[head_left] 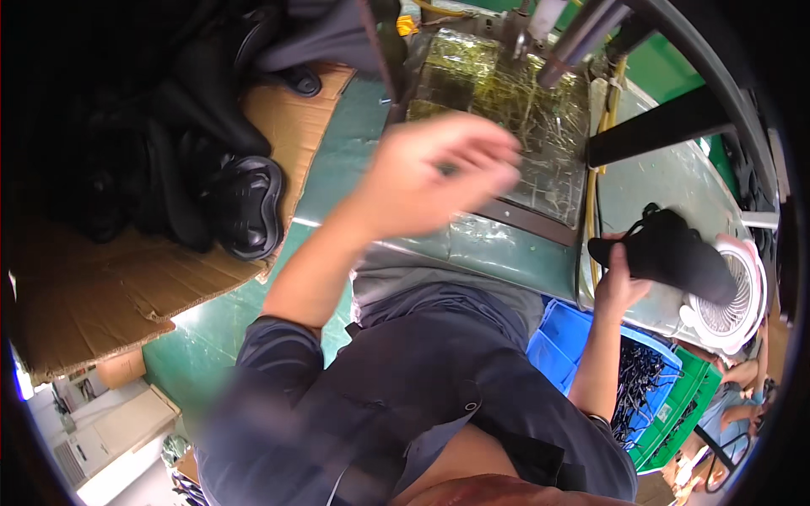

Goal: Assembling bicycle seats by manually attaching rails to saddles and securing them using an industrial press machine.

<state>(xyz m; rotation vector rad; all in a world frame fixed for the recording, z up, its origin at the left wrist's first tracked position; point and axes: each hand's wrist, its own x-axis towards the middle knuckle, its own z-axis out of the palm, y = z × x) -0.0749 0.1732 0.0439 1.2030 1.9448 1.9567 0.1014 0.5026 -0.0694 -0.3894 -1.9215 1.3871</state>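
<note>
My right hand [622, 285] grips a black, padded, moulded piece [679, 257] shaped much like a bicycle saddle, its narrow end by my fingers. A thin black loop stands up from its upper side. Motion blurs my left hand [443, 173], raised over the near left part of a work plate [548, 181] covered with scratched, shiny clear film. The fingers of that hand look bent, but the smear hides whether anything is between them. Similar black moulded pieces [249, 207] are piled on the left, well away from both hands.
Brown cardboard [93, 295] lies under the pile. Metal posts [582, 42] and a dark frame bar [666, 135] rise around the plate. A white-and-pink fan [730, 295] stands at right. Below are a blue bin [557, 337] of black strips and a green bin [688, 405]. People sit farther right.
</note>
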